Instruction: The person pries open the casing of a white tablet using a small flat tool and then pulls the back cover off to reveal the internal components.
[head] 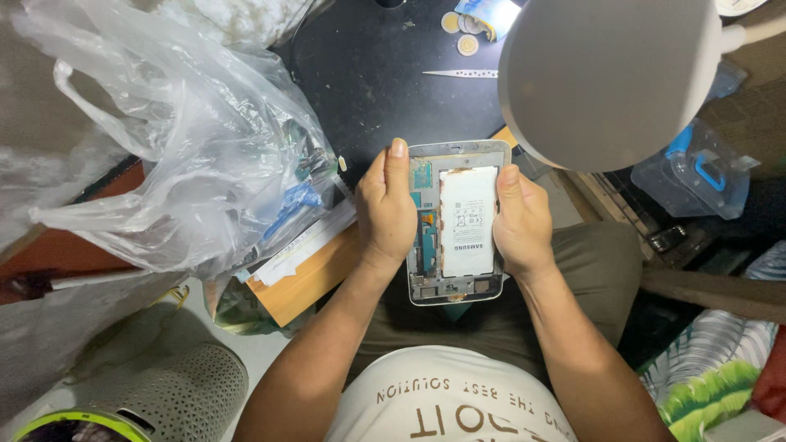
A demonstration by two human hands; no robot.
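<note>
Here we grip the opened tablet [457, 221] over our lap with both hands, left hand [386, 209] and right hand [521, 219] clasping its edges, thumbs beside the white battery [467, 221], apparently inspecting it before careful prying.

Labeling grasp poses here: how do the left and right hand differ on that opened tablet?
The left hand lies over the opened tablet with its thumb stretched up to the top edge; the right hand presses its thumb on the white battery. The left hand covers the circuit-board side; the right hand wraps the outer edge. Both grip the tablet's long sides.
</note>
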